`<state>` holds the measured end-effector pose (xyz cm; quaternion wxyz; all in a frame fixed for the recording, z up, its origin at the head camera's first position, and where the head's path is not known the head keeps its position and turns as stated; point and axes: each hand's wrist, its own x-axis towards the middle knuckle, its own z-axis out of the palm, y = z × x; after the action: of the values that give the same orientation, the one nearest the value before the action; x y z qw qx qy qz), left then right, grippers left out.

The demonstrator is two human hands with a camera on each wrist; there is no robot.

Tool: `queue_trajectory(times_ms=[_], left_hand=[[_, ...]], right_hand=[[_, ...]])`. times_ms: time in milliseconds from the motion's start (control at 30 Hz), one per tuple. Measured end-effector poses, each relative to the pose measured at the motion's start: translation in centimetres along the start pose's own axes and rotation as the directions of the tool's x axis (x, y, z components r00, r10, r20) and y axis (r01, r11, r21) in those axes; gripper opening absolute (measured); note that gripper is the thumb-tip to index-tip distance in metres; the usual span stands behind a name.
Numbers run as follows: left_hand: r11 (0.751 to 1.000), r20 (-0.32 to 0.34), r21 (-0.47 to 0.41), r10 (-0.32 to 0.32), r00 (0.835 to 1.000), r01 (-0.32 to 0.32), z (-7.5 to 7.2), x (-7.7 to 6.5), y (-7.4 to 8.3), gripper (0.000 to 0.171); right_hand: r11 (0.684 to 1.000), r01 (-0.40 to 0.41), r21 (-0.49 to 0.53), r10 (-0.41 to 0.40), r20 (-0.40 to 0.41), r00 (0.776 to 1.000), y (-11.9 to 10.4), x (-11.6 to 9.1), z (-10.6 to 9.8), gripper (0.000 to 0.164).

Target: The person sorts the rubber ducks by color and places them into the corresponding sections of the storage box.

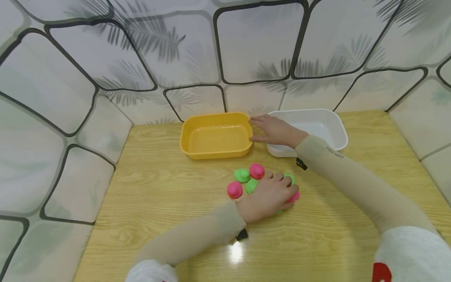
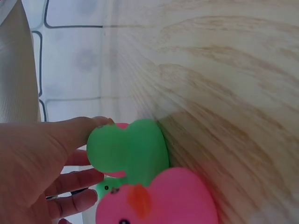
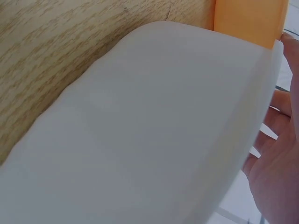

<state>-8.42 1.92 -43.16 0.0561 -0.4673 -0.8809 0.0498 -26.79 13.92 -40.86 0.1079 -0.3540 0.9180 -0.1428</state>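
My left hand point(image 1: 266, 197) reaches down over a cluster of small rubber ducks, its fingers spread and bent. In the left wrist view the thumb lies at the head of a green duck point(image 2: 147, 151), while the other fingers hang apart behind it. A pink duck point(image 2: 187, 198) sits closest to that camera. Left of this hand lie a pink duck point(image 1: 234, 190) and a green duck point(image 1: 242, 175); others are partly hidden beneath it. My right hand point(image 1: 276, 130) extends over the white basin point(image 1: 331, 133), fingertips right at the right rim of the yellow basin point(image 1: 216, 154), fingers loosely spread.
Both basins stand side by side at the back of the wooden table point(image 1: 158, 196), close to a patterned wall point(image 1: 260, 43). A similar side wall point(image 1: 35, 156) borders the table on the left. A bright reflection shows near the front.
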Motion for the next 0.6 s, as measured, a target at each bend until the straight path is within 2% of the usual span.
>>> queue_trajectory(times_ms=[267, 400, 600], left_hand=[[0.999, 0.013, 0.002, -0.044, 0.999, 0.044, -0.24, 0.16, 0.46, 0.029], [0.999, 0.028, -0.027, -0.042, 0.999, 0.043, -0.38, 0.16, 0.52, 0.029], [0.996, 0.005, -0.081, -0.024, 1.0, 0.025, -0.56, -0.14, 0.37, 0.033]], right_hand=[[1.0, -0.001, 0.004, 0.001, -0.001, 1.0, 0.06, -0.02, 0.01, 0.075], [1.0, -0.011, 0.0, 0.011, 0.004, 1.0, 0.07, -0.02, 0.06, 0.075], [1.0, -0.015, -0.002, 0.015, 0.015, 1.0, -0.19, -0.15, -0.11, 0.074]])
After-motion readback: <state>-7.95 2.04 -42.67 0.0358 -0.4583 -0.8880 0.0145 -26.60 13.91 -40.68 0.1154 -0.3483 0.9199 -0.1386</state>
